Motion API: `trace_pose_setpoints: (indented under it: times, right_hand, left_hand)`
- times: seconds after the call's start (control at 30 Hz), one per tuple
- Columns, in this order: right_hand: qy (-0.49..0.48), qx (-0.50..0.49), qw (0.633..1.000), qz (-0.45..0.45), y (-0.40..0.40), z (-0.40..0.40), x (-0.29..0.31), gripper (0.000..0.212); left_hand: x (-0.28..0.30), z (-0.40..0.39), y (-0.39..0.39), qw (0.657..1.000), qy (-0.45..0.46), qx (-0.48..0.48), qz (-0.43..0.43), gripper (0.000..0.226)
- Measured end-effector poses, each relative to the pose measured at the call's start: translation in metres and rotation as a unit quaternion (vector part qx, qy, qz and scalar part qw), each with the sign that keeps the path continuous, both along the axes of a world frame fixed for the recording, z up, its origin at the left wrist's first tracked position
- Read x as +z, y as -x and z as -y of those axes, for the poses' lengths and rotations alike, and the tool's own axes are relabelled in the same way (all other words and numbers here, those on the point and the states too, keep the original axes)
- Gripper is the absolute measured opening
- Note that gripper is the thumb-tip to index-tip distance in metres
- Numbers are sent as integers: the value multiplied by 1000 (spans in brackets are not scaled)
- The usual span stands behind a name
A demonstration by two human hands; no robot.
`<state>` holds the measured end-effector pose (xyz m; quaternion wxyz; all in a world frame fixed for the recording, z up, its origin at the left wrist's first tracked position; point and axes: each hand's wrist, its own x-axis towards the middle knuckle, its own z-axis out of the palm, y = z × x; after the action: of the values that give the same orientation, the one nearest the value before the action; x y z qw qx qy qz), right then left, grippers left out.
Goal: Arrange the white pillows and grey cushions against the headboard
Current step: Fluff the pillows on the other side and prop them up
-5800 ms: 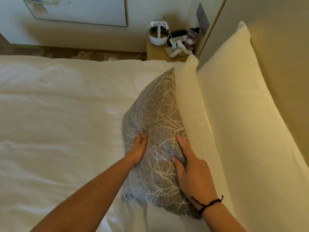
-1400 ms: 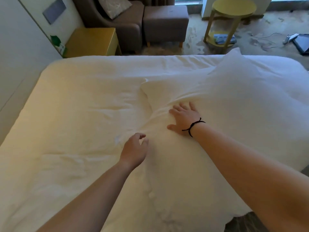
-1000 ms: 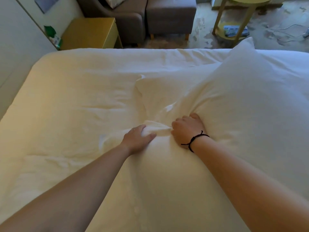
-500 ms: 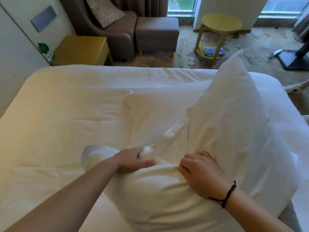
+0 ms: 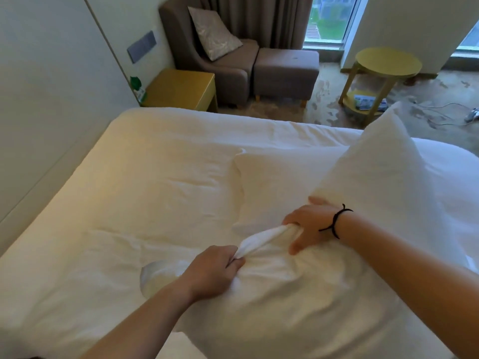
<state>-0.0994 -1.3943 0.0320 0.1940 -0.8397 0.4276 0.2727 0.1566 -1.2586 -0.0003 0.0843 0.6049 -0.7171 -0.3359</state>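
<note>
A large white pillow [image 5: 368, 203] is tilted up off the white bed [image 5: 145, 198], its far corner pointing toward the window. My left hand [image 5: 215, 270] is shut on a bunched fold of its near edge. My right hand [image 5: 308, 224] grips the same fold a little farther along, fingers curled around the fabric. A second white pillow [image 5: 274, 182] lies flat on the bed behind the lifted one. A grey patterned cushion [image 5: 213, 32] leans on the armchair across the room. The headboard wall [image 5: 46, 104] runs along the left.
Beyond the bed stand a yellow nightstand [image 5: 181, 88], a brown armchair [image 5: 228, 66] with a footstool [image 5: 285, 71], and a round yellow side table [image 5: 386, 66]. Cables lie on the carpet at far right. Curtains and windows fill the back.
Both hands have closed on the pillow's near edge and pulled it up and toward me; its fabric is now stretched into a fold between them. My view has risen toward the window.
</note>
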Motion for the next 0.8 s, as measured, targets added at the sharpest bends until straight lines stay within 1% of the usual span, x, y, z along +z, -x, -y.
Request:
trace_pose_setpoints:
  times: [0.07,0.1,0.17,0.23,0.33,0.43,0.53,0.6,0.7,0.8]
  right_hand:
    - [-9,28,1000,-9,-13,-9,0,48]
    - [-2,41,999,-8,-21,-14,0,40]
    - [41,50,998,8,-35,-27,4,33]
    - [103,47,993,44,-47,-40,14,32]
    - [172,38,979,100,-73,-58,35,43]
    - [217,31,962,164,-116,-75,61,47]
    - [239,4,944,225,-174,-93,95,52]
    - [249,-15,935,251,-218,-105,115,54]
    - [235,-18,923,304,-291,-122,136,49]
    - [203,-8,922,328,-364,-142,146,42]
  left_hand:
    - [5,-13,-10,1000,26,10,-5,38]
    - [7,-19,-15,999,37,19,-8,38]
    - [10,-29,-29,998,53,42,-20,39]
    - [14,-42,-46,995,64,70,-35,36]
    - [22,-62,-79,988,97,111,-52,30]
    - [41,-79,-118,980,143,133,-47,34]
    - [68,-94,-171,970,184,156,-24,38]
    - [85,-101,-212,968,188,167,-16,39]
    - [110,-118,-287,967,175,185,-4,43]
    - [129,-144,-367,967,159,199,6,49]
